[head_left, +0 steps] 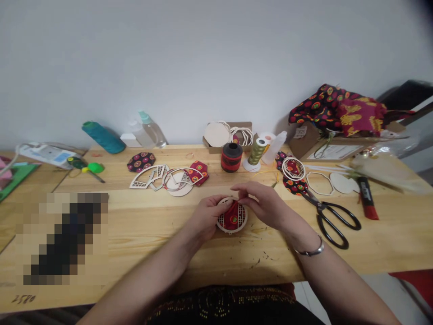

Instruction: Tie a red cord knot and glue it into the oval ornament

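My left hand [211,212] grips a round wooden frame [232,229] by its left side, thumb on top near the upper edge. Red patterned fabric [232,217] fills the frame's middle, between lattice cutouts. At the frame's top right, my right hand [259,201] has its thumb and forefinger pinched together; whatever is between those fingertips is too small to make out. Black-handled scissors [333,219] lie to the right of my right hand. Fan-shaped and round wooden cutouts [147,177] and a red fabric piece [199,173] lie beyond my left hand.
Spools of red-black [231,158] and green thread [258,152] stand at the back beside a white bottle [275,148]. On the right are a cardboard box [316,144] with cloth on it and a glue tube [367,198]. A teal thread cone [103,137] lies back left.
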### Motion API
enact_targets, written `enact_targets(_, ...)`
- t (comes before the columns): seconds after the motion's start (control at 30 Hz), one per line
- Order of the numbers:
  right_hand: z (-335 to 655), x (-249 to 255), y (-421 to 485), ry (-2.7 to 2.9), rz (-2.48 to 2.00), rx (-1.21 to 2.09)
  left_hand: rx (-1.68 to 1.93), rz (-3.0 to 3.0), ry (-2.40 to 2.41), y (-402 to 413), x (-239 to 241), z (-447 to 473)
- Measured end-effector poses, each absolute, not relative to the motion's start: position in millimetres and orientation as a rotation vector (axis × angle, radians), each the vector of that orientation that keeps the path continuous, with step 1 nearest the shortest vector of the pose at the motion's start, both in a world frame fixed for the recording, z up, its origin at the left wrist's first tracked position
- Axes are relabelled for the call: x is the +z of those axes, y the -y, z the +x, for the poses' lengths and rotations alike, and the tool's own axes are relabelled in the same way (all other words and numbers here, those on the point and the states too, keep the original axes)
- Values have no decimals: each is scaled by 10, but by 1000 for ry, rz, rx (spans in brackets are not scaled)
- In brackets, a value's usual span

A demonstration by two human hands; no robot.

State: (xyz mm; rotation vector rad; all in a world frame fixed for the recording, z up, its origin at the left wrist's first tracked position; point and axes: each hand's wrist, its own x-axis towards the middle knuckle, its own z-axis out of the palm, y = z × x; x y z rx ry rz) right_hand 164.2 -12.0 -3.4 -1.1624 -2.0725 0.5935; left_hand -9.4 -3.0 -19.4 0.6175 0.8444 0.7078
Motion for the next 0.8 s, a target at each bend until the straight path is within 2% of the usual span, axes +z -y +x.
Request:
enact_targets(0.33,1629,-37,114,2210,-1114,392,683,664,-782,71,-239,-87)
enact_targets(0.8,1611,-57,122,2101,-1166,434,656,655,-790,86,-235,-86)
